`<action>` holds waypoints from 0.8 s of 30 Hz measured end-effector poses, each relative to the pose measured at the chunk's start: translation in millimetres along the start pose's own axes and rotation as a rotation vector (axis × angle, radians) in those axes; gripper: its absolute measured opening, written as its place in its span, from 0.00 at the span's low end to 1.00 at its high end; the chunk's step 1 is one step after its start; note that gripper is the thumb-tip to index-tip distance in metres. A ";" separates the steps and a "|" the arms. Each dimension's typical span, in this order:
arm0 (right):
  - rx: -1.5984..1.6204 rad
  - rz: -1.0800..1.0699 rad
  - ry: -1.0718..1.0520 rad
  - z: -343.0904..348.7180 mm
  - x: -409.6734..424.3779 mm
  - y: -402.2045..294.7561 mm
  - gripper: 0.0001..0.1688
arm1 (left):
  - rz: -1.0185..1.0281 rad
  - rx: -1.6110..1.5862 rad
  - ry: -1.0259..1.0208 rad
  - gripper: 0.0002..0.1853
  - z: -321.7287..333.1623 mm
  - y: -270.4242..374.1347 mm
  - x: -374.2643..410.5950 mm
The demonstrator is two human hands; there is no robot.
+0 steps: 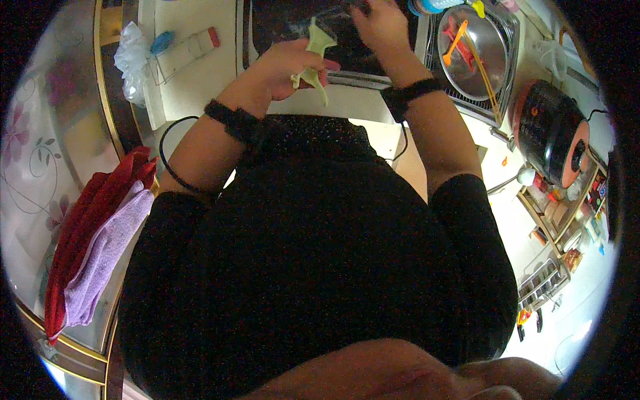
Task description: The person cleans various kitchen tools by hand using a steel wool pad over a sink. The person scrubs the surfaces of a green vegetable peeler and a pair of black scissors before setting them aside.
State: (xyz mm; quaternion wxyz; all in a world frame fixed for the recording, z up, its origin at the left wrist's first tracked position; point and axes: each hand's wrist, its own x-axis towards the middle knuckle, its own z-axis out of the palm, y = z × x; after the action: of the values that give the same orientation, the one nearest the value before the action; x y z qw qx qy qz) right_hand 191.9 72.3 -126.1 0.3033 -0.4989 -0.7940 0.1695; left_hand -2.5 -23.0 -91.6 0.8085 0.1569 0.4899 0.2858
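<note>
A pale green cloth point(311, 77) is gripped in my left hand point(287, 67), its ends sticking out above and below the fingers. Beside that hand a small pink piece point(331, 65) shows; what it is I cannot tell. Both hands are over a dark, glossy panel point(330, 30), perhaps a cooktop, with whitish smears on its surface. My right hand point(382, 25) reaches over the panel's right part, fingers bent downward; its fingertips are dim, and whether it holds anything cannot be told. Black bands circle both wrists.
Right of the panel, a metal bowl point(450, 80) on a rack holds red and orange utensils. Further right stand a black-and-copper appliance point(545, 130) and a shelf point(555, 240). At left are a plastic bag point(132, 65), a wire rack point(182, 52) and hanging red point(80, 225) and lilac towels point(107, 255).
</note>
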 end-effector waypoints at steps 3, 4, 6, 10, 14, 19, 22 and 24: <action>-0.016 -0.016 -0.149 -8.9 -32.4 28.2 0.20 | 0.041 0.010 0.095 0.15 -15.5 -0.4 1.2; -0.021 -0.011 -0.229 -16.5 -41.7 28.9 0.23 | 0.048 0.024 0.118 0.16 -20.8 4.5 2.7; 0.038 0.056 -0.352 -25.8 -63.1 36.2 0.24 | 0.082 0.031 0.112 0.17 -30.5 9.8 2.3; 0.165 0.397 -0.394 -57.8 -79.9 20.0 0.24 | 0.347 0.347 0.049 0.16 -50.3 6.1 8.2; 0.619 0.774 -0.211 -92.5 -107.1 45.9 0.17 | 0.038 0.013 0.064 0.21 -41.9 22.1 6.4; 1.383 1.074 0.185 -121.7 -123.3 60.1 0.18 | -0.060 -0.002 -0.042 0.21 -6.1 41.2 -13.5; 1.413 1.197 0.340 -117.3 -121.5 47.1 0.18 | 0.024 0.118 -0.114 0.23 14.2 50.3 -22.5; 1.425 1.199 0.316 -114.6 -120.6 32.1 0.18 | 0.115 0.197 -0.203 0.27 28.1 57.7 -33.1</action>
State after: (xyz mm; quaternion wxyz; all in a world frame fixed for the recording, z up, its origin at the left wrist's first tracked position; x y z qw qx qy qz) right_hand 327.0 -25.3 -95.2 0.5030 -0.5383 -0.0643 0.6731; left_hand -7.4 2.8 -24.3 0.8167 0.2914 0.4217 0.2649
